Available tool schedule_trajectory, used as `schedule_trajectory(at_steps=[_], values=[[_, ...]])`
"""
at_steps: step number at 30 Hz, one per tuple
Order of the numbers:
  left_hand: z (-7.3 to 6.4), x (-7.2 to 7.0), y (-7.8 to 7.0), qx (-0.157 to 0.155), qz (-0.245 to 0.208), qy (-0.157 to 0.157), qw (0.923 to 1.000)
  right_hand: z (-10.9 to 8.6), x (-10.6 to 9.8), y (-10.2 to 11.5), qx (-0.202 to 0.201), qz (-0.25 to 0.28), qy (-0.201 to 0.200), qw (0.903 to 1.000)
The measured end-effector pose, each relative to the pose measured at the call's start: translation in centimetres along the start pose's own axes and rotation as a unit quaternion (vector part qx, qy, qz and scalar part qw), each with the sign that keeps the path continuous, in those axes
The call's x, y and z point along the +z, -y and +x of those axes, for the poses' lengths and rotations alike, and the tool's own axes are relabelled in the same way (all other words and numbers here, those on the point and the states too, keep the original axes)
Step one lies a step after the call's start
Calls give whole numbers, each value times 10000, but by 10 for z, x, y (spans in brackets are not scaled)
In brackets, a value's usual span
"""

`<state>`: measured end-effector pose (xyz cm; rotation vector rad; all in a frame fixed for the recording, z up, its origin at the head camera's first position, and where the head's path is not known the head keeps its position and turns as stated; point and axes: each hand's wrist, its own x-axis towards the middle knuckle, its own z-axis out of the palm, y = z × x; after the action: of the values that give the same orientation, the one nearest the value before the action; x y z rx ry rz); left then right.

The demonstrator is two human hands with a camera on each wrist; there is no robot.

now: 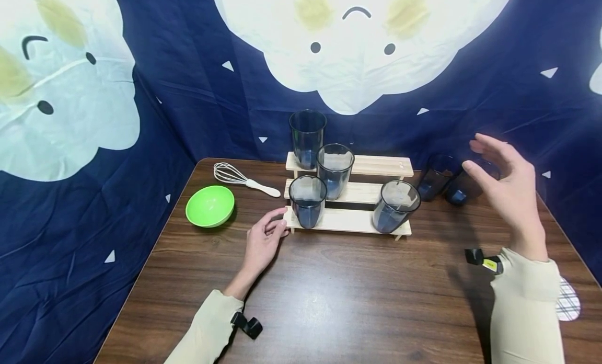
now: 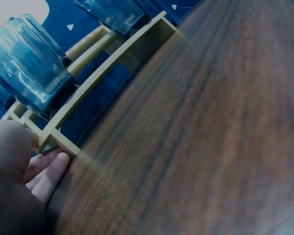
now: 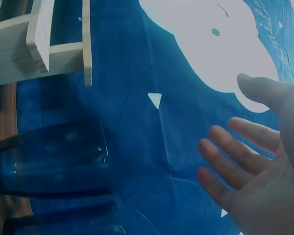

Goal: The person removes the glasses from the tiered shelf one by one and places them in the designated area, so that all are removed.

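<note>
A three-step wooden rack carries several dark blue-tinted glasses. One glass is on the top step at left, another on the middle step. On the bottom step, a glass stands at the left and one near the right end. My left hand grips the rack's lower left end, fingers by its leg in the left wrist view. My right hand is raised with spread fingers and holds nothing. Behind and below it, two more glasses stand on the table, right of the rack.
A green bowl and a white whisk lie left of the rack. A checked round item is partly hidden by the right sleeve. Blue patterned cloth hangs behind the brown wooden table.
</note>
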<state>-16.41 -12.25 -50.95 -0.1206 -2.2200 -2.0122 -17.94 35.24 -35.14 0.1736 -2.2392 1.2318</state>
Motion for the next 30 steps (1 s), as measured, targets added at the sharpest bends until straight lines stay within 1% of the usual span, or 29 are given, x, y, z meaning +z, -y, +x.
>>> schedule_trajectory(at_steps=[6, 14, 18, 24, 26, 27, 30], values=[[0, 0, 2, 23, -10, 22, 10000, -1, 6, 4, -308, 374, 376, 9981], [0, -1, 1, 23, 13, 15, 10000, -3, 13, 7, -424, 553, 732, 9949], [0, 0, 0, 41, 1, 15, 10000, -3, 15, 7, -515, 728, 830, 9926], [1, 0, 1, 36, 13, 14, 10000, -4, 18, 7, -575, 749, 935, 9911], [0, -1, 1, 39, 7, 11, 10000, -4, 18, 7, -631, 855, 1040, 9889], [0, -1, 1, 39, 10, 7, 10000, -4, 19, 7, -647, 1052, 1117, 9860], [0, 0, 1, 39, 10, 9, 10000, -4, 21, 6, -755, 1430, 1358, 9775]])
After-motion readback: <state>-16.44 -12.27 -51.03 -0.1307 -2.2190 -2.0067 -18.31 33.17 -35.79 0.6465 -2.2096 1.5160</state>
